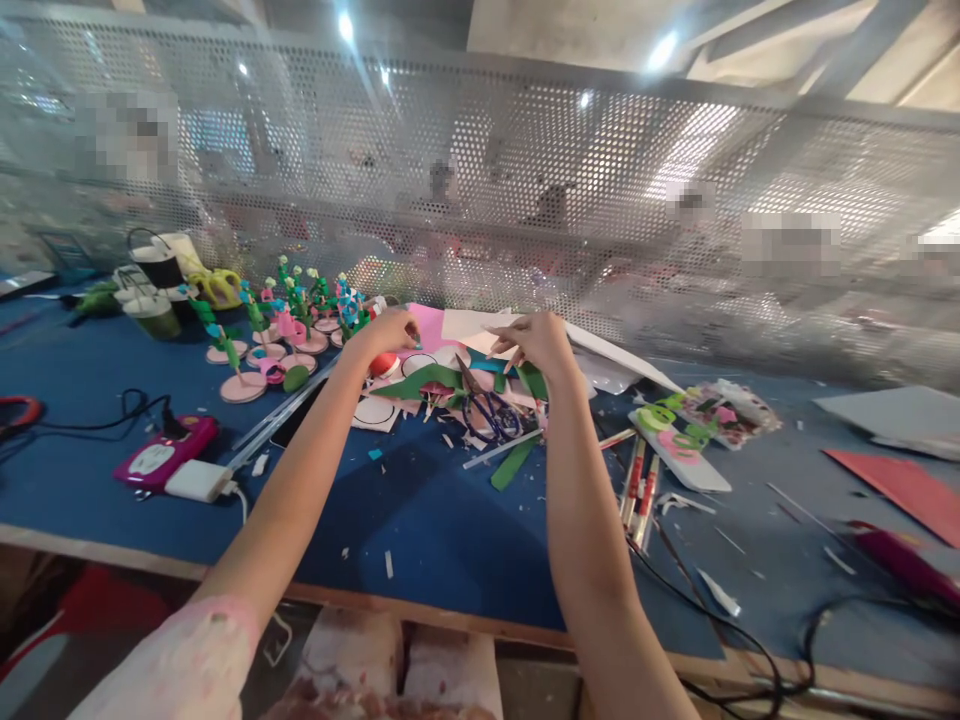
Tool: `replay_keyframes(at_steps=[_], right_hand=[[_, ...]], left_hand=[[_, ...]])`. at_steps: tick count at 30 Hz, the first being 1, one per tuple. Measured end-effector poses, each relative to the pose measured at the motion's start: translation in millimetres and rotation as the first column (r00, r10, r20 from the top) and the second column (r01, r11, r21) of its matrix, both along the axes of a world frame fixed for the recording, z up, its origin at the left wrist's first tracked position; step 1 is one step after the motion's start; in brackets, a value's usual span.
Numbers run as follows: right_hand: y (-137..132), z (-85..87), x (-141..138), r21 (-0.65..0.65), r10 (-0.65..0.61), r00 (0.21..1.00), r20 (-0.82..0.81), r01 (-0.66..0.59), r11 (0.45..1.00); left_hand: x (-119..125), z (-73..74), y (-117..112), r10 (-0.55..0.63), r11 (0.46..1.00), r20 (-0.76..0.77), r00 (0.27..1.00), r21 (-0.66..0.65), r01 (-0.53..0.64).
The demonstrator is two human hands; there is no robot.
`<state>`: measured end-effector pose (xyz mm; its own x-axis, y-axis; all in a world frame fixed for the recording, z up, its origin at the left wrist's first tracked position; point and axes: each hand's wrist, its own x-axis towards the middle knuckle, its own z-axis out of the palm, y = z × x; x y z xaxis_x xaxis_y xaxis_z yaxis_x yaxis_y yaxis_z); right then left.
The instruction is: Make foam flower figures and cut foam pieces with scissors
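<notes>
Forearms nearest the lens, both stretched out to mid-frame over the blue bench (420, 520). Left hand (391, 330) is loosely curled, fingertips pinched on a small bit, too small to tell what. Right hand (536, 342) pinches a thin strip, fingers nearly closed. Paper scraps (420, 385) lie just under both hands, scissors (487, 408) beside them, unheld. Paper flowers (300, 320) at left of centre. Looks like a piece being fitted; next move calls for a fine pinch and steady alignment.

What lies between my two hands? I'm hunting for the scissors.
Pink and white paper sheets lie there; the scissors sit just nearer you, head view.
</notes>
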<state>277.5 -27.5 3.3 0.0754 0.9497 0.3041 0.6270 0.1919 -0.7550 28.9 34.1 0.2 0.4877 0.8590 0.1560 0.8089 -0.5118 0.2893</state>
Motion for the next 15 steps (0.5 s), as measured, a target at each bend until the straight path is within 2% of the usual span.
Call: replay_keyframes(at_steps=[4, 6, 9, 11, 12, 14, 15], right_hand=[[2.3, -1.5, -9.2, 0.041, -0.165, 0.972, 0.165, 0.16, 0.986], [5.5, -3.4, -13.5, 0.074, -0.179, 0.965, 0.192, 0.167, 0.983], [8.9, -6.7, -16.4, 0.031, -0.032, 0.989, 0.145, 0.028, 0.999], [9.1, -8.6, -15.2, -0.129, 0.113, 0.987, 0.112, -0.098, 0.987], [8.7, -9.4, -13.7, -0.253, 0.19, 0.977, 0.097, -0.161, 0.954], [7.4, -10.3, -9.3, -0.501, 0.334, 0.941, 0.058, -0.262, 0.825], [6.9, -10.5, -6.8, -0.578, 0.38, 0.924, 0.037, -0.29, 0.763]], left_hand=[[9.5, -11.3, -0.8, 0.009, 1.0, -0.081, 0.997, 0.006, -0.009], [21.9, -20.2, -3.6, 0.002, 1.0, -0.114, 0.993, -0.021, -0.005], [43.9, -34.9, -12.0, -0.005, 0.998, -0.16, 0.987, -0.059, -0.005], [57.0, -44.0, -19.8, 0.032, 0.998, -0.187, 0.982, -0.053, -0.043], [62.4, -47.9, -23.9, 0.062, 0.997, -0.193, 0.979, -0.042, -0.072], [70.3, -53.9, -31.2, 0.118, 0.991, -0.202, 0.972, -0.039, -0.129], [72.9, -56.0, -33.9, 0.117, 0.99, -0.211, 0.97, -0.051, -0.131]])
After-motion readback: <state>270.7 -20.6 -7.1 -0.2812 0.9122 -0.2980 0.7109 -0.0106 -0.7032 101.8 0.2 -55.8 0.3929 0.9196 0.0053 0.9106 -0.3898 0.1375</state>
